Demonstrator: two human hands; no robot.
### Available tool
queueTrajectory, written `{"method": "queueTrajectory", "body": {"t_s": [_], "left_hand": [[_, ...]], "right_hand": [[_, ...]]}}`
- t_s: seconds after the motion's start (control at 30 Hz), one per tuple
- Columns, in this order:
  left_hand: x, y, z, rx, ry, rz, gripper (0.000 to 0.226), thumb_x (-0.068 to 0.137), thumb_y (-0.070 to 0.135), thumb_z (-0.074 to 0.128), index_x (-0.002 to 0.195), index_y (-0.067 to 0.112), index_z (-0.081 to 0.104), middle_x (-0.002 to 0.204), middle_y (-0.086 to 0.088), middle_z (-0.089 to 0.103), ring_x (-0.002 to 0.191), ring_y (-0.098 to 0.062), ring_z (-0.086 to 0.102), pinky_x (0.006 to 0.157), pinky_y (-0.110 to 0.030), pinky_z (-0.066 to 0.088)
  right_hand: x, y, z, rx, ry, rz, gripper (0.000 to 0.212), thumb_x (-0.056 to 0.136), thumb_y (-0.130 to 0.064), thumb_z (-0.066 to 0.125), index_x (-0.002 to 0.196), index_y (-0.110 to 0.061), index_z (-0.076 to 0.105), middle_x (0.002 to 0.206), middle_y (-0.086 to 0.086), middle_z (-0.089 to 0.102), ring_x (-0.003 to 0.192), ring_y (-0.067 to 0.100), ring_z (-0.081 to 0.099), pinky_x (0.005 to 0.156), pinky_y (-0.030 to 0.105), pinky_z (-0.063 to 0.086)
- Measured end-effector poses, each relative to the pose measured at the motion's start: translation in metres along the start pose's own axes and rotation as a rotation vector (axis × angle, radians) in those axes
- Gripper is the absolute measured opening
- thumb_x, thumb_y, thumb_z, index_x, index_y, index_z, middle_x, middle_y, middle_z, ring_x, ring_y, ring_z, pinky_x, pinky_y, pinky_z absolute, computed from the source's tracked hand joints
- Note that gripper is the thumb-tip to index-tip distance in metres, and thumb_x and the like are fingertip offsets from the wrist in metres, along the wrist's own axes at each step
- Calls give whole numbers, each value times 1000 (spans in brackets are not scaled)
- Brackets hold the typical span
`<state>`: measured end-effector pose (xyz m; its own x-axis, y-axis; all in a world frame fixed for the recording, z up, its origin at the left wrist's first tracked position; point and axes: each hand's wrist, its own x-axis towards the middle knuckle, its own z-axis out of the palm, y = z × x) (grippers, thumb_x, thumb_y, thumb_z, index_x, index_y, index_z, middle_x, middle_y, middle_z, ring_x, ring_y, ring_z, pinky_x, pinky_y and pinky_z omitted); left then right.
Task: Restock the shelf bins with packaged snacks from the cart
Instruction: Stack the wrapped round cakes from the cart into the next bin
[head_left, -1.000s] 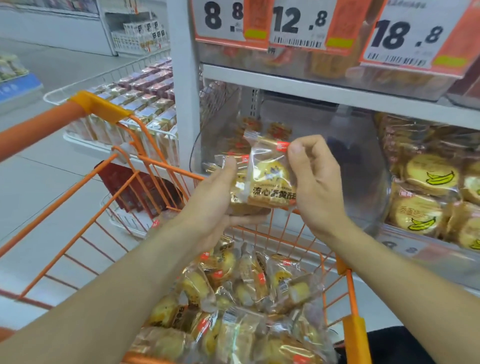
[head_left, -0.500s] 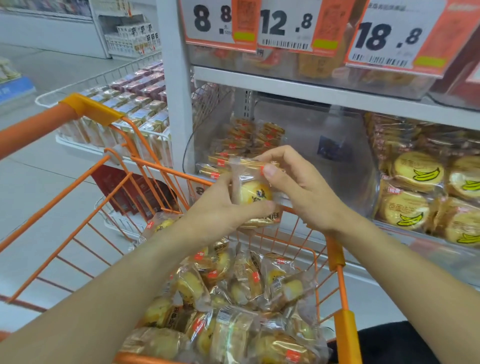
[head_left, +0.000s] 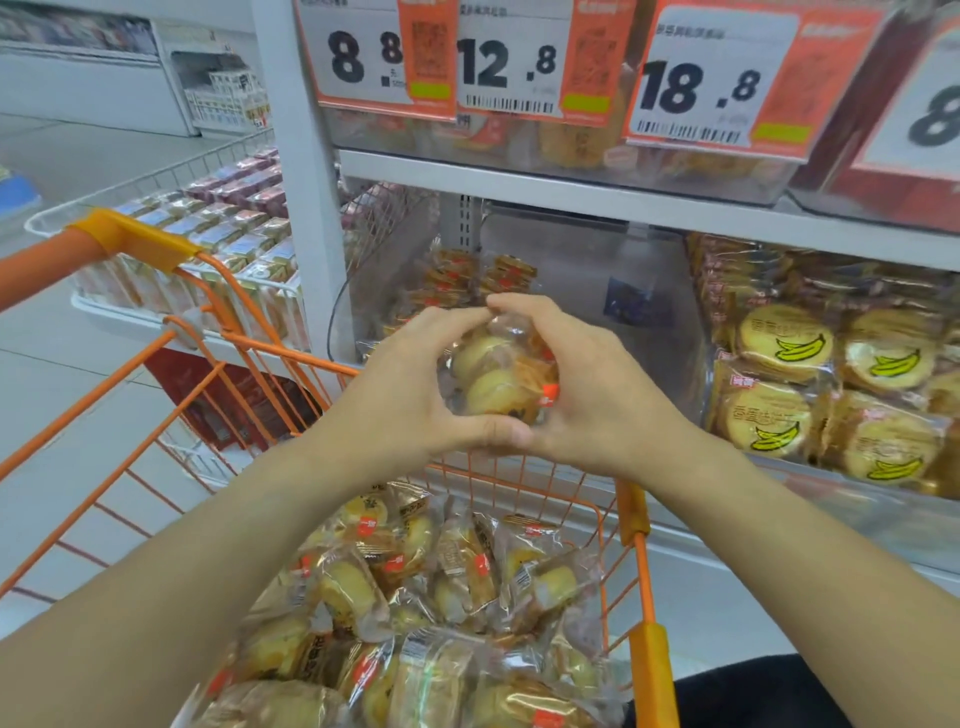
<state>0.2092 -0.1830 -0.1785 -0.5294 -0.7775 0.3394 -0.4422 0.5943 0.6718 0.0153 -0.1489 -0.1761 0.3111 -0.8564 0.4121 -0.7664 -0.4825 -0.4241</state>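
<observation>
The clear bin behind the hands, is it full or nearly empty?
Nearly empty: the clear bin shows only a few packets at its back.

The white metal shelf (head_left: 571, 200) carries a clear plastic bin (head_left: 649, 332) holding a few orange-wrapped snack packets (head_left: 457, 275) at its back, beside stacked banana-printed round cake packets (head_left: 787, 340).
</observation>
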Motion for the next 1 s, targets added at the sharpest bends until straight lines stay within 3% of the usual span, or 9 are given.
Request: {"method": "queueTrajectory", "body": {"t_s": [0.1, 0.2, 0.27, 0.37, 0.47, 0.67, 0.77, 0.9, 1.0], "left_hand": [[13, -1, 3, -19, 30, -84, 101, 65, 73, 66, 147, 24, 37, 137, 11, 40, 122, 2, 41, 99, -16, 35], [25, -17, 14, 78, -18, -118, 88, 89, 72, 38, 155, 16, 21, 157, 0, 25, 141, -9, 28, 113, -28, 27], [25, -32, 25, 320, -75, -103, 79, 96, 67, 21, 157, 15, 19, 163, -5, 19, 150, -17, 16, 122, -39, 18], [23, -44, 38, 639, -194, -35, 77, 94, 61, 0, 154, 24, 30, 164, -2, 21, 153, -19, 9, 122, -48, 14], [22, -43, 38, 656, -230, -9, 73, 95, 59, 1, 148, 30, 40, 161, 2, 29, 152, -18, 14, 118, -48, 21], [22, -44, 38, 688, -210, 5, 72, 95, 59, 2, 145, 29, 45, 157, 3, 37, 149, -18, 23, 115, -45, 26], [23, -44, 38, 696, -207, 9, 77, 93, 60, -2, 142, 30, 48, 155, 3, 40, 147, -18, 28, 113, -45, 29], [23, -45, 39, 710, -205, 15, 72, 95, 60, 2, 141, 30, 49, 155, 2, 41, 147, -18, 29, 112, -46, 31], [24, -46, 39, 710, -205, 13, 72, 94, 60, 1, 141, 31, 48, 155, 2, 40, 146, -18, 29, 111, -47, 31]], "right_hand": [[3, 8, 3, 58, 183, 70, 89, 63, -52, 90, 134, -19, 50, 123, -5, 64, 110, 13, 63, 92, 38, 53], [7, 22, 4, 8, 333, 180, 84, 59, -56, 92, 124, -19, 52, 114, -4, 63, 105, 14, 61, 89, 36, 53], [11, 33, 3, -125, 328, 322, 87, 58, -53, 92, 125, -20, 49, 116, 0, 60, 107, 18, 59, 90, 37, 51], [21, 49, -2, -358, 176, 552, 89, 55, -60, 90, 123, -20, 49, 113, 6, 63, 105, 29, 61, 80, 37, 48], [40, 69, -2, -468, 22, 691, 85, 53, -57, 90, 117, -20, 49, 113, 4, 62, 101, 29, 61, 71, 32, 46], [96, 114, 10, -532, -195, 793, 92, 53, -39, 98, 130, -15, 54, 125, 7, 62, 114, 30, 62, 83, 34, 48], [111, 131, 16, -478, -196, 747, 88, 56, -31, 98, 132, -13, 55, 126, 9, 63, 116, 31, 61, 88, 35, 48], [117, 147, 30, -444, -195, 711, 66, 53, -27, 97, 109, -13, 66, 109, 7, 69, 104, 27, 66, 83, 29, 49], [111, 158, 39, -320, -47, 724, 97, 41, -38, 96, 126, -15, 55, 126, 10, 57, 120, 31, 56, 95, 26, 41]]}}
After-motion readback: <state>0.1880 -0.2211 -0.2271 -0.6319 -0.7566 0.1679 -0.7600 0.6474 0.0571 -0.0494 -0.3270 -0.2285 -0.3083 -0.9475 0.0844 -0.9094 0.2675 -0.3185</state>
